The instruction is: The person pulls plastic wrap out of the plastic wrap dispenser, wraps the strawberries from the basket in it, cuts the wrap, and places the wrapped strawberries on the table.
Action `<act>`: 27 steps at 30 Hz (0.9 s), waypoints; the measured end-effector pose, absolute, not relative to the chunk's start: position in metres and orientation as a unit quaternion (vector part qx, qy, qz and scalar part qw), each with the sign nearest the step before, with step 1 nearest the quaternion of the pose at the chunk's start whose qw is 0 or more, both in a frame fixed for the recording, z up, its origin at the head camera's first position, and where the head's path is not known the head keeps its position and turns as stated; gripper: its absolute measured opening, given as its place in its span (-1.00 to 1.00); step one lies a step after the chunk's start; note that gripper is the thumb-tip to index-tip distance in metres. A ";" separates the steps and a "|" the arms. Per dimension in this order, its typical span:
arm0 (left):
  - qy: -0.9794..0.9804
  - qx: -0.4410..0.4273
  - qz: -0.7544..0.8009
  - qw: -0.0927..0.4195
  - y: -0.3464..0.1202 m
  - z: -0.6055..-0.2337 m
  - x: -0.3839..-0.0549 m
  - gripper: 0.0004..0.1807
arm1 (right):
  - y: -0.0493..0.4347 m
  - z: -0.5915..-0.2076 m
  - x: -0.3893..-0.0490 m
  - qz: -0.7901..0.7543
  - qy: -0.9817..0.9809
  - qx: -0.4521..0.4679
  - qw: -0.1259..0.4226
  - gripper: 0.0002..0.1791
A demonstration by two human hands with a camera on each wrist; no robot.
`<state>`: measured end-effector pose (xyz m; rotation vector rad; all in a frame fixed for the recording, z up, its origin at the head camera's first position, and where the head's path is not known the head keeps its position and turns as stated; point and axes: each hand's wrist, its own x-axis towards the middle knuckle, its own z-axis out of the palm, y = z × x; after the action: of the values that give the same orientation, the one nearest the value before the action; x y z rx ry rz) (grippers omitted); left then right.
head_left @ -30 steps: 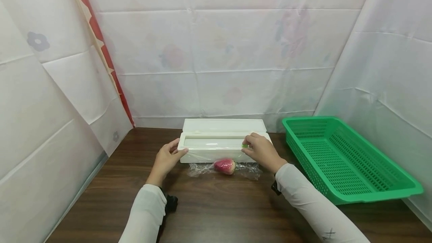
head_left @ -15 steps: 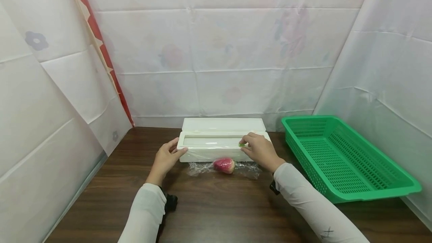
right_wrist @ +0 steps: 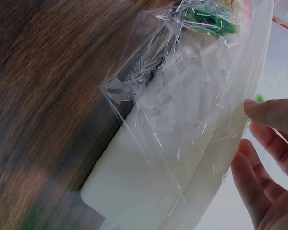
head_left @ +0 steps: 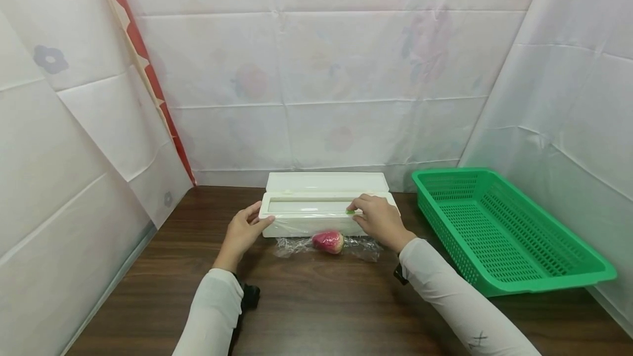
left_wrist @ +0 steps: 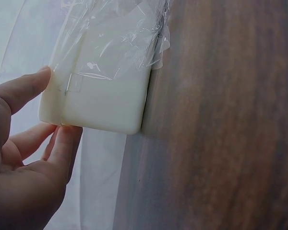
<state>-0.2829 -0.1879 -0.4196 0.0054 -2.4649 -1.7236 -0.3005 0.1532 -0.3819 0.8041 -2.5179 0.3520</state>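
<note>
The one mark I can make out is a dark scrawl (head_left: 478, 339) of crossed strokes on my right sleeve (head_left: 452, 293); I cannot read it as a word. With my left hand (head_left: 242, 232) I hold the left end of the long white box (head_left: 292, 228) in a narrow grip, thumb on its front edge. My right hand (head_left: 379, 220) pinches a small green tab (head_left: 350, 212) on the box's top; my fingers cover most of it, so its shape is probably more than I see. Clear film (head_left: 363, 249) hangs down the box's front onto the brown table (head_left: 321, 312), its edges hard to trace. A red fruit (head_left: 327, 242) lies there amid it, just before the box; the right-wrist view cuts it off. The green basket (head_left: 549, 288) stands apart to the right.
</note>
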 end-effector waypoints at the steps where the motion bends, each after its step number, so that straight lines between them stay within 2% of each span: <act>1: -0.818 0.001 -0.571 0.066 -0.188 -0.420 -0.283 -0.19 | 0.153 -0.382 -0.301 0.124 -0.918 0.294 0.237 -0.79; 27: -0.816 0.000 -0.574 0.068 -0.187 -0.420 -0.284 -0.21 | 0.149 -0.382 -0.299 0.077 -0.923 0.302 0.227 -0.66</act>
<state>-0.2835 -0.1873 -0.4198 -0.0002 -2.4573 -1.7305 -0.2991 0.1491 -0.3816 0.8323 -2.5421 0.2128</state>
